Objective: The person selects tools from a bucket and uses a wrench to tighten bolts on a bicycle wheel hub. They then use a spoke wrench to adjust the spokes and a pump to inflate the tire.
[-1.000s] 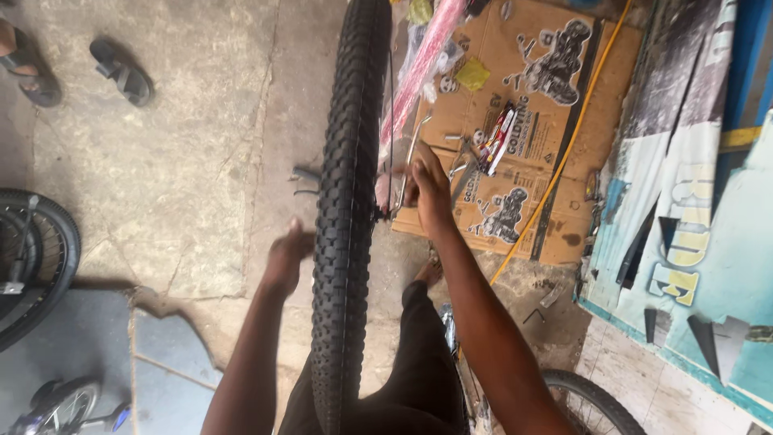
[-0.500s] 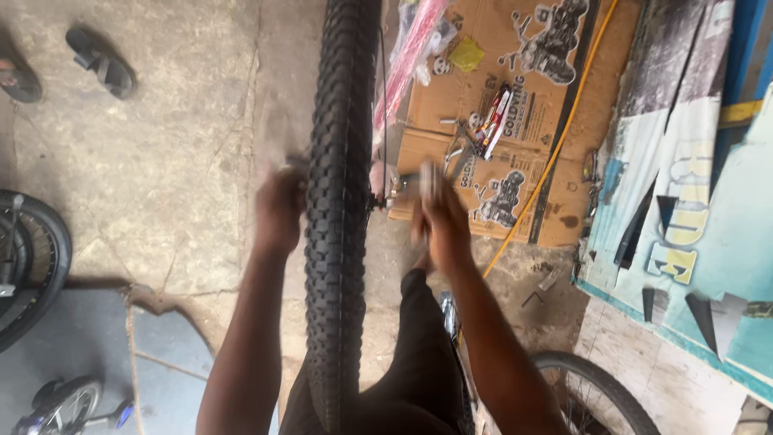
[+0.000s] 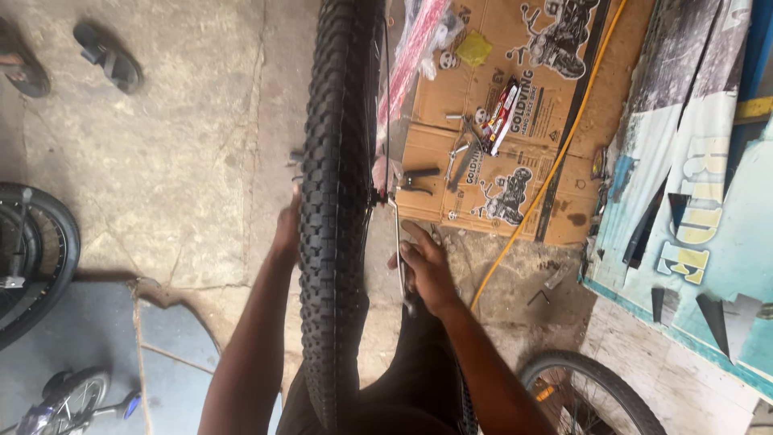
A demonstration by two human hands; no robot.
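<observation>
A knobby black bicycle tyre (image 3: 334, 201) stands upright down the middle of the frame, running from the top edge to the bottom between the person's two forearms. The right hand (image 3: 425, 266), just right of the tyre at mid-frame, has its grip clamped around a slim metal wrench (image 3: 398, 242) whose upper end reaches up to the wheel's axle area beside the tread. The left hand (image 3: 287, 229) sits on the far side of the tyre, mostly hidden behind it, touching the wheel near the hub (whether its grip is closed or apart cannot be told). In the upper right, a flattened cardboard sheet (image 3: 523, 121) lies on the concrete floor (image 3: 177, 161), carrying small tools, among them black pliers (image 3: 419, 177), and a red and black packet (image 3: 501, 113). A yellow hose (image 3: 555, 161) crosses the cardboard diagonally. A pink frame tube (image 3: 411, 52) in clear wrap leans near the top centre. A sandal (image 3: 109, 56) rests in the upper left, another wheel (image 3: 36, 258) shows at the left edge, and a third wheel (image 3: 596, 391) peeks in at the lower right.
</observation>
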